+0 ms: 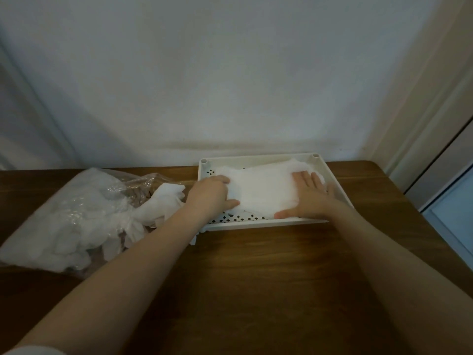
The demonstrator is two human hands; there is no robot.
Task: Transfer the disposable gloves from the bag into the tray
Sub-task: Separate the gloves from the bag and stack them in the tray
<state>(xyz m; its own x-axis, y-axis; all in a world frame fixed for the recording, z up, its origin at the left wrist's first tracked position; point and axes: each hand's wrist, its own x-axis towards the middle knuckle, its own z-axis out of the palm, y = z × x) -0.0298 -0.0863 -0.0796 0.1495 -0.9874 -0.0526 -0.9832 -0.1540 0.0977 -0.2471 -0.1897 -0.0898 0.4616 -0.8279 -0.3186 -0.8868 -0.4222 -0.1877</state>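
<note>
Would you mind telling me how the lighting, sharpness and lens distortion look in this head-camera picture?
Head view: dim, soft light with a grey cast; the white disposable gloves in the cream perforated plastic tray wash out into one bright patch; the clear plastic bag shows small glints; the whole frame is slightly soft; wide-angle distortion curves the wall lines and stretches the forearms; faint shadows lie on the brown wooden table.

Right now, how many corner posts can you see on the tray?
2, both at the far corners of the tray: far-left post, far-right post. Any near-corner posts are not visible past the hands.
</note>
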